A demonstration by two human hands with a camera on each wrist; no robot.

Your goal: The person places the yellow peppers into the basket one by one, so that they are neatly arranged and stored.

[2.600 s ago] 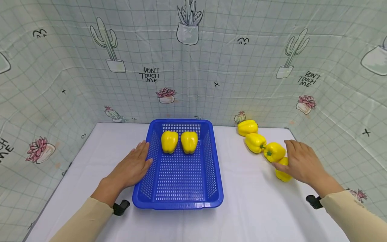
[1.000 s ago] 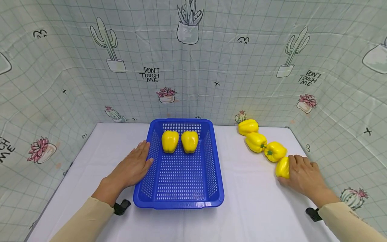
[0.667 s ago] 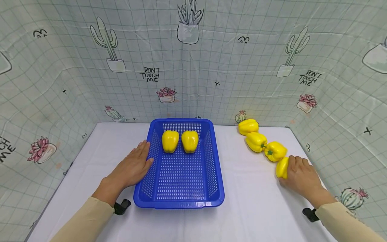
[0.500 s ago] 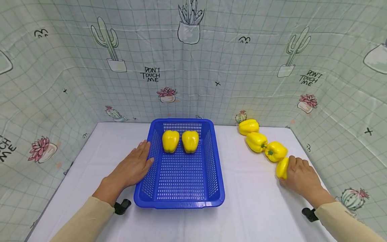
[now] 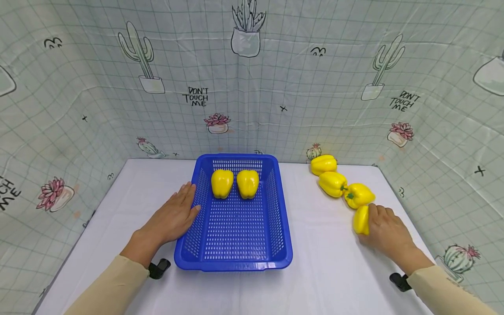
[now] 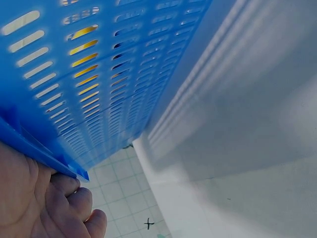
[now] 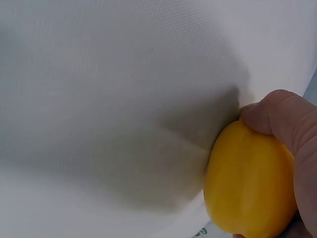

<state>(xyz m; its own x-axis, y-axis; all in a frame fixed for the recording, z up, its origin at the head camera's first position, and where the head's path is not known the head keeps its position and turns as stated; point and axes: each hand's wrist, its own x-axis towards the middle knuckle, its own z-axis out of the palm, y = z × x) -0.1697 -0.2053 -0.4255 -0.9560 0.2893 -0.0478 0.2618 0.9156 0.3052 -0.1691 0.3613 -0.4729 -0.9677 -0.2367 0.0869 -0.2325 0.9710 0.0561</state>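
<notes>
Progress: two peppers [image 5: 235, 183] lie in the basket [image 5: 281, 218]. Your right hand [image 5: 383, 229] grips a fourth pepper [image 5: 360, 220] on the table; three [image 5: 341, 183] remain beside it. Your left hand [image 5: 171, 216] rests flat against the basket wall.

A: What has the right hand [image 5: 383, 229] done since the first frame?
B: It dropped from above the pepper row onto the nearest yellow pepper [image 5: 361, 220], and its fingers closed round it.

A: Has that pepper moved?
B: Yes, in the last half second it shifted slightly left, toward the blue basket [image 5: 236, 262], along with the hand.
</notes>
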